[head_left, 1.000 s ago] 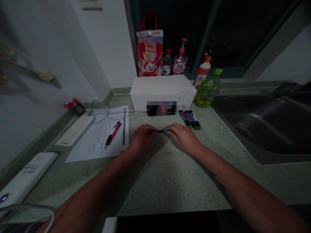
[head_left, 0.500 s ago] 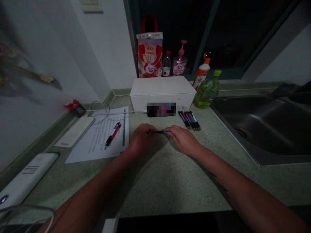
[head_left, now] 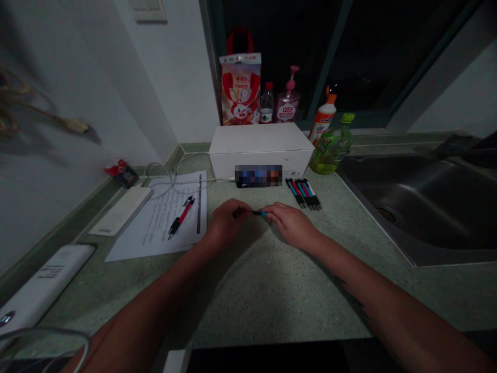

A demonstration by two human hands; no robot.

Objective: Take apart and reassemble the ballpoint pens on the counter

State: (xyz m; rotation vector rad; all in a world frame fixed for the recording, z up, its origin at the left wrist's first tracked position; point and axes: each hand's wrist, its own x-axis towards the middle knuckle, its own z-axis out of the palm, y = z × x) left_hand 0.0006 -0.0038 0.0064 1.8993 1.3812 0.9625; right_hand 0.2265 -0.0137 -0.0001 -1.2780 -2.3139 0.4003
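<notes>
Between my two hands a black and blue pen lies level, just above the counter. My left hand is closed around its black end, and the fingers cover part of it. The blue part is pinched by my right hand, which hides the far end. Several pens in red, blue, white and black lie side by side to the right, beyond my right hand. A red and black pen rests on the printed paper left of my left hand.
A phone with a cable leans against a white box. Bottles, including a green one, and a red bag stand behind. The steel sink is on the right. A white power bank lies left on the counter.
My left fingers have shifted slightly on the pen and cover more of its black end. Both hands stay in nearly the same place, and the view has moved a little.
</notes>
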